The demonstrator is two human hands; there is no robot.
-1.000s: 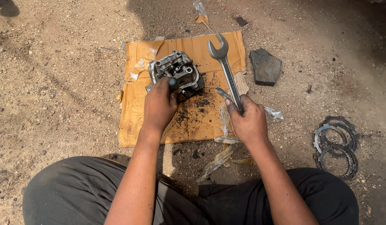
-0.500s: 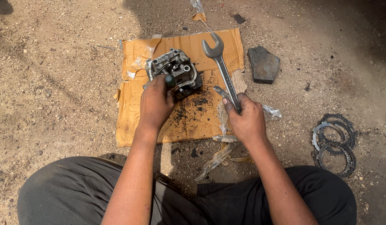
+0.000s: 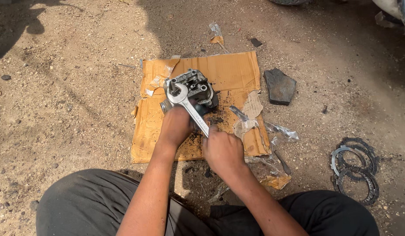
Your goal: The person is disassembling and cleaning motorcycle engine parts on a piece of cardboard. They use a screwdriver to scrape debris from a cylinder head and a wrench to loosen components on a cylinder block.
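Brown cardboard sheet (image 3: 237,70) flat on sandy ground (image 3: 71,96), under both hands. Grey metal engine part (image 3: 191,87) on cardboard, just beyond left-hand fingers. Left hand (image 3: 176,124) pressed against near side of engine part; finger closure hidden, cannot tell. Silver open-end spanner (image 3: 189,107) held in right hand (image 3: 222,150), fingers wrapped tight round handle; open end resting on engine part top. Dark flat slab (image 3: 280,86) well right of fingers. Stack of ring-shaped plates (image 3: 355,168) on ground, far right of right hand.
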